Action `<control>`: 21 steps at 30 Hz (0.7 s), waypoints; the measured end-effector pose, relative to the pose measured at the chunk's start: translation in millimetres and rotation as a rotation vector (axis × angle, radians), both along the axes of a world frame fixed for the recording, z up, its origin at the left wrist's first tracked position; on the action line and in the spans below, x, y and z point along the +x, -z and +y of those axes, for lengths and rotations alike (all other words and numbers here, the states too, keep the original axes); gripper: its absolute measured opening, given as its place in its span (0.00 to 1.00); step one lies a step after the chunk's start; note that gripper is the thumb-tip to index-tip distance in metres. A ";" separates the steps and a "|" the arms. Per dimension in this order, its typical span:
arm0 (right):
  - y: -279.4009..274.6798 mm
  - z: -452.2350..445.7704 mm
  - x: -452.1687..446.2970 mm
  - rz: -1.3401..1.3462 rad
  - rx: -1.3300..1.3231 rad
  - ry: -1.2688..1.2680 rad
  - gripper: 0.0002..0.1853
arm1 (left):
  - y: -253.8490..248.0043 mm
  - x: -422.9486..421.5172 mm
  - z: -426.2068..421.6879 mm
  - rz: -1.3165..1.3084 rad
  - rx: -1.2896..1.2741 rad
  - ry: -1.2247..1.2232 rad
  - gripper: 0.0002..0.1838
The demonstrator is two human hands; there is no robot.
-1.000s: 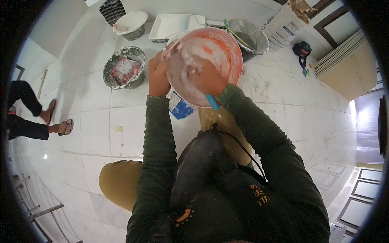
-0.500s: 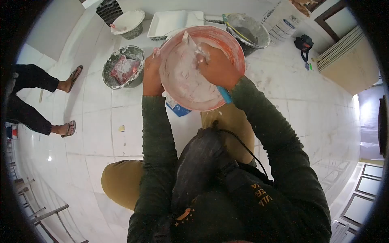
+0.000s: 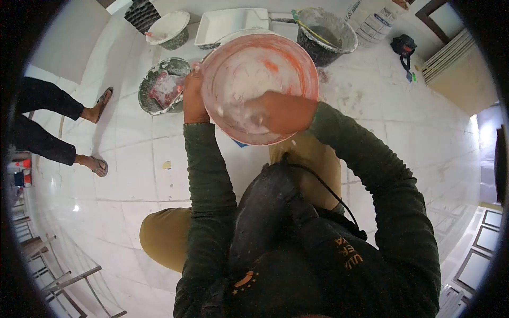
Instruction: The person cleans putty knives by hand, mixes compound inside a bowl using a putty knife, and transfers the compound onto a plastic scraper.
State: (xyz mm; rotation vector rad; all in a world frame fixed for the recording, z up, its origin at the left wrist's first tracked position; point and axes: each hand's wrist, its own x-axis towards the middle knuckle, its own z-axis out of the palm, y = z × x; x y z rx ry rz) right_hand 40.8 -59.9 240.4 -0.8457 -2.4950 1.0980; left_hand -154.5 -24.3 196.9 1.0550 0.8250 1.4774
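Note:
A round red basin [image 3: 270, 66], its inside smeared with white paste, is tilted toward me above my lap. At its left rim, my left hand [image 3: 194, 98] is closed on the edge. My right hand [image 3: 283, 112] is inside the basin's lower part, fingers curled and blurred by motion. It holds a scraper, whose blade and blue end showed a moment ago; the hand and blur now hide most of it. White paste coats the fingers.
Behind the basin are a white paint tray [image 3: 228, 26], a dark bucket [image 3: 323, 42] and a white-lined tub [image 3: 168, 25]. A black bucket [image 3: 164, 87] with a smeared bag stands left. A person's sandalled feet [image 3: 98, 164] are further left. Boards [image 3: 461, 74] lean at right.
My right hand has swept down and left inside the basin, and the scraper's blade has gone from sight. My left hand keeps its hold on the rim. The view has shifted slightly.

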 end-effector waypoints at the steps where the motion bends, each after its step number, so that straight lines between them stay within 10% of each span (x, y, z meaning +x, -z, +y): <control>1: -0.8 4.7 2.1 0.061 0.022 0.055 0.15 | 3.6 -2.3 2.1 0.024 -0.014 -0.013 0.27; 4: -8.5 18.7 4.9 0.188 0.077 0.291 0.15 | 8.1 -3.6 5.9 -0.302 -0.131 0.099 0.25; 21: 14.0 14.6 -17.6 0.082 0.032 0.088 0.15 | -7.1 -4.1 0.8 -0.056 -0.070 0.067 0.27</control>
